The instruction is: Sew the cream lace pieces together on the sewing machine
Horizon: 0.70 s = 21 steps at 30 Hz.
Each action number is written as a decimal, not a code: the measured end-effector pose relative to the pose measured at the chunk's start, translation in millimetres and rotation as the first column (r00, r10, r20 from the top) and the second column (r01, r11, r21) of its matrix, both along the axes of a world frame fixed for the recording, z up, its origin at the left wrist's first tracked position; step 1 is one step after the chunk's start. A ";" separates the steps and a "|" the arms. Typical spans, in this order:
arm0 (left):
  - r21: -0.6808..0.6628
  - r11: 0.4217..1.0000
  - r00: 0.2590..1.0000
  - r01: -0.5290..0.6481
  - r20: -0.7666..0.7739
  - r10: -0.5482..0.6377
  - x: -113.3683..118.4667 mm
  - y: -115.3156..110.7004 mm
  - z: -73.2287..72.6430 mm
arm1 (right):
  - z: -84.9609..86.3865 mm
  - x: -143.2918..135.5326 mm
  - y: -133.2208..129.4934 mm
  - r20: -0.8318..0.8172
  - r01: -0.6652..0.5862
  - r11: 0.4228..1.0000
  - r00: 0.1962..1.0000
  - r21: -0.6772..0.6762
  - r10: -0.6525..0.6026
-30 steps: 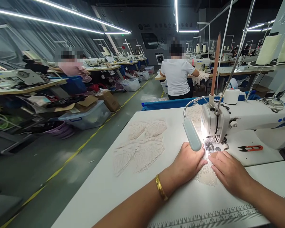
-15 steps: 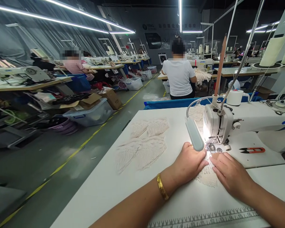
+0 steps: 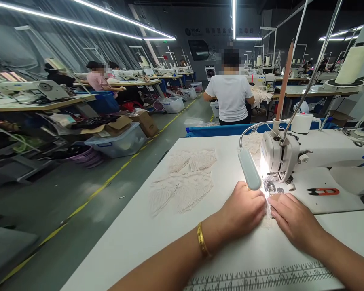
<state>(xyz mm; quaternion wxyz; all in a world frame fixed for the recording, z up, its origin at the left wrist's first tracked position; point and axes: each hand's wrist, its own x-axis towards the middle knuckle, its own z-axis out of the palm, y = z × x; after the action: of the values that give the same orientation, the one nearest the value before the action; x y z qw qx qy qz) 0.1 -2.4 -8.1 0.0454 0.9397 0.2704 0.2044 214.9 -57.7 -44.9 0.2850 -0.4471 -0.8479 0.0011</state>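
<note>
A strip of cream lace fabric (image 3: 268,222) lies in front of the lit needle area of a white sewing machine (image 3: 318,147). My left hand (image 3: 244,207), below a gold bracelet, is closed on the fabric's left side, its fingers curled. On the other side my right hand (image 3: 294,218) presses its fingers together on the fabric's right edge. Much of the fabric is hidden under both hands. Left of them, cream ruffled pieces (image 3: 183,180) lie flat on the white table (image 3: 133,242).
A grey-green lamp head (image 3: 249,169) hangs just above my left hand. Red-handled snips (image 3: 323,191) lie on the machine bed. A ruler strip (image 3: 261,279) runs along the near edge. Ahead sits a person in a white shirt (image 3: 229,97).
My left hand has curled tighter and covers more of the fabric, so less of it shows between my hands. The view has shifted slightly.
</note>
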 end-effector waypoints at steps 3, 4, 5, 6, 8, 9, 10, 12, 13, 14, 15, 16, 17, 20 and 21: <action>0.054 0.998 0.999 0.041 0.007 -0.042 4.2 -6.1 -5.5 | 1.0 1.5 -1.1 -0.025 -0.009 1.000 1.000 -0.003 0.009; 0.072 0.997 0.999 0.040 0.019 -0.042 5.3 -6.7 -7.1 | 1.5 2.1 -1.5 -0.033 -0.016 1.000 0.999 -0.010 0.016; 0.080 0.996 0.999 0.037 0.033 -0.039 6.0 -6.9 -8.2 | 2.1 2.6 -1.8 -0.039 -0.023 1.000 0.999 -0.018 0.022; 0.074 0.997 0.998 0.034 0.046 -0.037 6.3 -6.7 -8.6 | 2.8 3.1 -2.3 -0.047 -0.029 0.999 0.998 -0.027 0.028; 0.015 1.000 0.997 0.027 0.074 -0.028 5.5 -5.9 -7.2 | 4.2 3.6 -3.3 -0.063 -0.042 0.998 0.997 -0.038 0.040; -0.032 0.999 0.996 0.023 0.089 -0.021 4.5 -5.4 -5.8 | 4.7 3.7 -3.9 -0.071 -0.053 0.998 0.996 -0.037 0.050; -0.085 0.996 0.994 0.020 0.106 -0.011 3.3 -4.8 -4.2 | 5.1 3.6 -4.5 -0.079 -0.067 0.997 0.995 -0.030 0.065; -0.185 0.983 0.991 0.012 0.133 0.013 0.5 -3.3 -1.5 | 5.4 3.1 -5.9 -0.084 -0.109 0.994 0.991 -0.016 0.107; -0.222 0.975 0.990 0.006 0.140 0.025 -0.7 -2.2 -0.5 | 5.2 2.7 -6.6 -0.079 -0.129 0.992 0.989 -0.012 0.127; -0.249 0.968 0.989 0.002 0.142 0.035 -1.7 -1.0 0.3 | 5.0 2.5 -7.1 -0.067 -0.145 0.989 0.987 -0.013 0.144; -0.267 0.964 0.989 -0.002 0.142 0.042 -2.5 0.2 1.0 | 4.7 2.4 -7.5 -0.050 -0.156 0.988 0.987 -0.019 0.155; -0.277 0.961 0.989 -0.007 0.141 0.047 -3.0 1.3 1.7 | 4.3 2.4 -7.7 -0.030 -0.163 0.986 0.986 -0.029 0.162; -0.285 0.958 0.989 -0.012 0.139 0.053 -3.4 2.1 2.6 | 4.1 2.7 -7.8 -0.013 -0.167 0.985 0.986 -0.037 0.166; -0.331 0.943 0.988 -0.023 0.138 0.073 -4.0 2.6 6.1 | 4.0 3.8 -7.1 -0.008 -0.165 0.985 0.986 -0.046 0.164; -0.359 0.933 0.986 -0.025 0.143 0.081 -4.2 2.1 7.4 | 4.2 4.0 -6.8 -0.024 -0.157 0.987 0.987 -0.043 0.156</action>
<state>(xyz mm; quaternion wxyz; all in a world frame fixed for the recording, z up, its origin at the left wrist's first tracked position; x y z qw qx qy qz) -4.0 -0.3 -0.7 0.2300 0.8895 0.3239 0.2259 218.9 -64.5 -40.7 0.2827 -0.3852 -0.8772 0.0470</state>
